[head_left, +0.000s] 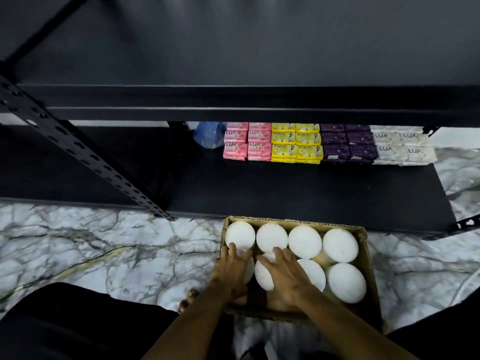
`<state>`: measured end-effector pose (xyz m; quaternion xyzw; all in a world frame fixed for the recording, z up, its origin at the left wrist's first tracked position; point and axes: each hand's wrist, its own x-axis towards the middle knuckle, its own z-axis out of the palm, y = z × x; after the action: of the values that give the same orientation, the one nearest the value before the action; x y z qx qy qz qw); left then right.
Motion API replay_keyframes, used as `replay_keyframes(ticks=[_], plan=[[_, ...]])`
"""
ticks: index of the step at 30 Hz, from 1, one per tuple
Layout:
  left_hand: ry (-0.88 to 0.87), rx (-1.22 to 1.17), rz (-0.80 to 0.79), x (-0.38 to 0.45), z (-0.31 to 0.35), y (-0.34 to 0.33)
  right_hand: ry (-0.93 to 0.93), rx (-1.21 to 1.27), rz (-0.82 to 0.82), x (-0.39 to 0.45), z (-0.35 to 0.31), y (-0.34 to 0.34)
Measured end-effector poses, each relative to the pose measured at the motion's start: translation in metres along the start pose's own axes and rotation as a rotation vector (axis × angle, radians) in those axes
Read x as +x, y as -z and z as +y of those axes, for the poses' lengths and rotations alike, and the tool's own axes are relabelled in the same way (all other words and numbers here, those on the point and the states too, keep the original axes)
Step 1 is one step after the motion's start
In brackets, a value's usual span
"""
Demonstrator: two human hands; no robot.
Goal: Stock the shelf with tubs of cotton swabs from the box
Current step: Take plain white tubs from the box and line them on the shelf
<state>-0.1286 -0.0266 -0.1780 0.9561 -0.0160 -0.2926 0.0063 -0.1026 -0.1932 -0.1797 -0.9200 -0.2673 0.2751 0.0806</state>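
Both hands are inside the cardboard box [368, 258]. Left hand [230, 272] lies with fingers spread over the white lid of a tub [248, 267] at the box's near left corner; right hand [284, 278] lies likewise on the neighbouring tub [262, 275]. Whether either grips, cannot tell. Six further tubs fill the box, which stands on the marble floor [91, 245] against the front edge of the black shelf [298, 188]. Soap packs [296, 144] line the shelf's rear edge

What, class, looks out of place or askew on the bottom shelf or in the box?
One oddity: a crumpled blue plastic bag sits at the left end of the neat soap bar stacks on the bottom shelf. The white tubs fill the cardboard box in tidy rows.
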Motion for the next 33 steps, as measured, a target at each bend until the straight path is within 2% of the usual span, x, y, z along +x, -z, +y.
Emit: replay_keyframes(ticks=[6,8,14,19,27,33], plan=[[-0.015,-0.048,0.059,-0.024,-0.005,0.037,0.015,0.074,0.066,-0.011,0.000,0.030],[-0.015,-0.039,0.086,-0.031,-0.007,0.050,0.030,0.057,0.067,-0.013,-0.002,0.043],[-0.047,-0.021,0.254,-0.051,-0.019,0.098,0.085,0.001,0.216,-0.028,-0.014,0.097],[-0.072,-0.039,0.321,-0.075,-0.022,0.144,0.120,-0.048,0.316,-0.048,-0.028,0.145],[-0.107,-0.055,0.500,-0.112,-0.025,0.205,0.151,-0.131,0.402,-0.086,-0.045,0.217],[-0.145,-0.054,0.536,-0.148,-0.024,0.256,0.176,-0.113,0.498,-0.110,-0.057,0.254]])
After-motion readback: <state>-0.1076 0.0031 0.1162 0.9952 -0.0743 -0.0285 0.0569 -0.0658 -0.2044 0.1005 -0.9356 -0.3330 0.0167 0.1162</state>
